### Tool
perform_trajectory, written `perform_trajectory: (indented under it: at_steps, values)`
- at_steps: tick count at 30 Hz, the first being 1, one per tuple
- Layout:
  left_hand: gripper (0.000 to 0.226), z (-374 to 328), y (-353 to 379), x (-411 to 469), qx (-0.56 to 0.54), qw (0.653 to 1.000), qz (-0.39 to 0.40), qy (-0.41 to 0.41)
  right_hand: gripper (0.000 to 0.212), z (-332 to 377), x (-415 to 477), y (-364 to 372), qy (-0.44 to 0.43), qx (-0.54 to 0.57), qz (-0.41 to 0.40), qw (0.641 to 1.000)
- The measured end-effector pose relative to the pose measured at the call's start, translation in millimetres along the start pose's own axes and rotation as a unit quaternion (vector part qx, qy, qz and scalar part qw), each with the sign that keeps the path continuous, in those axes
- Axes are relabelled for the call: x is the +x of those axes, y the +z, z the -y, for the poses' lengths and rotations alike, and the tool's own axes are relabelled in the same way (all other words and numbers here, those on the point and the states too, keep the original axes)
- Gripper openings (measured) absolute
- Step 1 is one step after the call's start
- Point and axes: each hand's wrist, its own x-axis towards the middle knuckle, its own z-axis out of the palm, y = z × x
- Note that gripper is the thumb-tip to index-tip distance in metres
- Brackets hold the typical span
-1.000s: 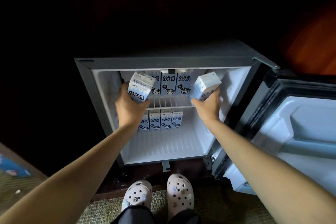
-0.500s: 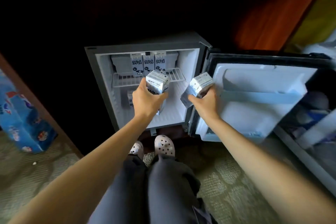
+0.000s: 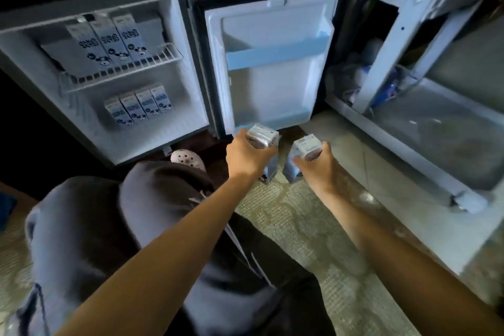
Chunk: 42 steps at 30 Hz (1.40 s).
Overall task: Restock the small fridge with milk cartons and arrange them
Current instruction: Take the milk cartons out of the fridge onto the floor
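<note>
Both hands are back out of the fridge now, down low over the carpet by the foot of the door. The left hand is curled tight round one boxy carton. The right hand is clamped on a second carton just beside it. Behind them the door stands wide, smooth white plastic with a pale blue bar. Inside, three cartons line the wire shelf and four cartons stand below. A white rack crowds the right.
</note>
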Motion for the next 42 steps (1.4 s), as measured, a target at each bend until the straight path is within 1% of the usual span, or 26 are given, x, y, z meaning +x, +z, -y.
perform_trajectory:
  at_steps: [2, 4, 7, 10, 14, 17, 21, 23, 26, 29, 32, 33, 35, 37, 38, 39, 40, 41, 42]
  values:
    - [0.027, 9, 25, -11, 0.014, 0.999, 0.027, -0.012, 0.044, -37, -9, -11, 0.031, -0.002, -0.015, 0.999]
    - [0.03, 18, 50, -22, 0.025, 0.998, 0.051, -0.029, 0.051, -71, -18, -23, 0.046, -0.035, -0.021, 0.998]
    - [0.042, 33, 85, -38, 0.035, 0.994, 0.083, -0.069, 0.054, -118, -36, -38, 0.079, -0.1, 0.008, 0.992]
    - [0.04, 49, 116, -51, 0.06, 0.987, 0.107, -0.101, 0.056, -166, -55, -43, 0.141, -0.11, 0.044, 0.983]
    - [0.036, 66, 143, -66, 0.129, 0.975, 0.144, -0.111, 0.056, -201, -78, -43, 0.196, -0.15, 0.051, 0.968]
    - [0.039, 77, 152, -73, 0.174, 0.963, 0.177, -0.108, 0.056, -219, -90, -36, 0.197, -0.153, 0.067, 0.966]
    - [0.052, 88, 154, -72, 0.225, 0.947, 0.204, -0.108, 0.065, -236, -98, -23, 0.183, -0.17, 0.105, 0.963]
    - [0.052, 93, 154, -68, 0.239, 0.942, 0.209, -0.111, 0.065, -240, -97, -19, 0.188, -0.19, 0.12, 0.956]
    - [0.051, 98, 156, -64, 0.25, 0.938, 0.209, -0.119, 0.059, -242, -95, -16, 0.186, -0.239, 0.153, 0.941]
    - [0.044, 99, 157, -63, 0.253, 0.935, 0.211, -0.13, 0.068, -244, -90, -16, 0.182, -0.264, 0.17, 0.932]
    - [0.043, 97, 158, -62, 0.246, 0.936, 0.214, -0.13, 0.075, -237, -82, -22, 0.164, -0.289, 0.188, 0.924]
    - [0.043, 96, 159, -62, 0.245, 0.938, 0.211, -0.123, 0.077, -234, -79, -24, 0.148, -0.273, 0.188, 0.932]
    - [0.048, 91, 161, -63, 0.24, 0.945, 0.199, -0.1, 0.081, -219, -75, -31, 0.102, -0.205, 0.199, 0.953]
    - [0.049, 85, 165, -64, 0.221, 0.954, 0.189, -0.068, 0.077, -199, -73, -38, 0.056, -0.142, 0.209, 0.966]
    - [0.049, 81, 167, -65, 0.21, 0.958, 0.187, -0.051, 0.07, -188, -72, -42, 0.054, -0.091, 0.207, 0.973]
    - [0.048, 75, 170, -66, 0.199, 0.961, 0.187, -0.033, 0.062, -179, -70, -44, 0.066, -0.016, 0.196, 0.978]
    - [0.047, 70, 173, -67, 0.189, 0.963, 0.192, -0.019, 0.054, -173, -67, -47, 0.085, 0.03, 0.179, 0.98]
    - [0.047, 65, 176, -68, 0.18, 0.963, 0.199, -0.007, 0.049, -165, -63, -51, 0.097, 0.06, 0.15, 0.982]
    - [0.047, 61, 179, -68, 0.173, 0.962, 0.211, 0.002, 0.044, -163, -60, -56, 0.099, 0.058, 0.122, 0.986]
